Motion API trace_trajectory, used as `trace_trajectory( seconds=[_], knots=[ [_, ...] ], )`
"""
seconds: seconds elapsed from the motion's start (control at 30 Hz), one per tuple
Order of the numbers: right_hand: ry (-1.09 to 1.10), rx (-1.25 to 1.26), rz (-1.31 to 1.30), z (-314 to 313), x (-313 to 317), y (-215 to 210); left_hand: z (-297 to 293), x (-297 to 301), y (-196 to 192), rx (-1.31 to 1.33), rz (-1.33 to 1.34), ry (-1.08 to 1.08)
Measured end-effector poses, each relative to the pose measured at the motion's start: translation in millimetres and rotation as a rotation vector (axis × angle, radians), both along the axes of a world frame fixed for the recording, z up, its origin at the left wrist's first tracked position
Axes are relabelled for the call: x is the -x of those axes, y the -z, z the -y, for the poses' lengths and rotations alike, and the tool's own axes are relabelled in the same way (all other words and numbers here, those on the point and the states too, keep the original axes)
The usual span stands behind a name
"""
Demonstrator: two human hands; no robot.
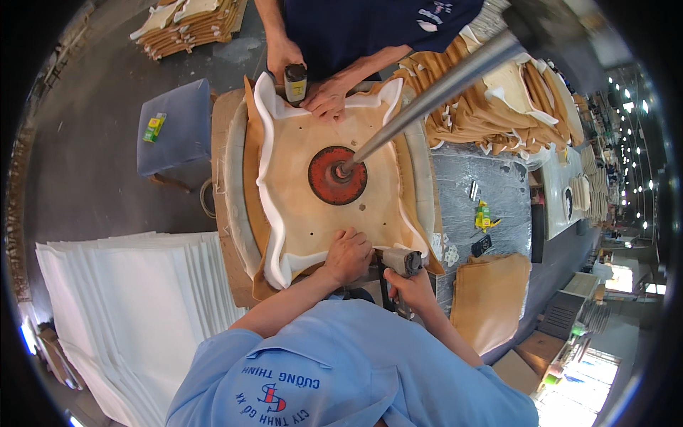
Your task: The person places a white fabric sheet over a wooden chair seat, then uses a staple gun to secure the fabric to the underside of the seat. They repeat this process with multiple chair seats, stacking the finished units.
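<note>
Under the bunched fingers of the left hand (348, 256), a square tan wooden panel (288, 185) is lying; beside them, the right hand (408, 286) is clamping a grey pistol-shaped tool (403, 262); white foam edging (268, 185) is already lining the rim, brown sheeting (254, 185) seemingly awaiting fastening

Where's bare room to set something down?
Bare: on the blue stool, right of its yellow-green box; on the plastic-wrapped table, right of the black device, beyond the brown sheets. Crowded: near edge of the panel, with left hand, right hand and grey power tool.
</note>
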State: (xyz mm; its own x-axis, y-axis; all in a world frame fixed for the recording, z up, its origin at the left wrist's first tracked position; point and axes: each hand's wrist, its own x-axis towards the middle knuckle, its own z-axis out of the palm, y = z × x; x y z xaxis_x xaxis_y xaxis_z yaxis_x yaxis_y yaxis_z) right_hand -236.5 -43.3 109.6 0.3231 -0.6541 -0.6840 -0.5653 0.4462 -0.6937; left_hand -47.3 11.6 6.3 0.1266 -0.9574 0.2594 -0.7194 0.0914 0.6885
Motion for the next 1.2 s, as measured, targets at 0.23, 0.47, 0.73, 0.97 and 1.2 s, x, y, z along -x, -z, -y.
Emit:
trace_trajectory(
  seconds=[0.23,0.47,0.73,0.97,1.2],
  knots=[
    [-0.011,0.000,-0.117,11,-29,-12,2,0,2,-0.016,-0.015,-0.026],
    [-0.090,0.047,-0.220,15,-37,-9,-3,0,1,-0.131,0.051,-0.010],
    [-0.003,0.038,-0.246,19,-36,-5,-55,-75,-46,-0.552,0.258,0.274],
    [-0.060,0.076,-0.306,23,-43,-19,-51,-102,-23,-0.338,0.147,0.383],
    [0.044,0.011,-0.051,-33,-67,-32,-56,-100,2,-0.027,0.025,0.229]
  ],
)
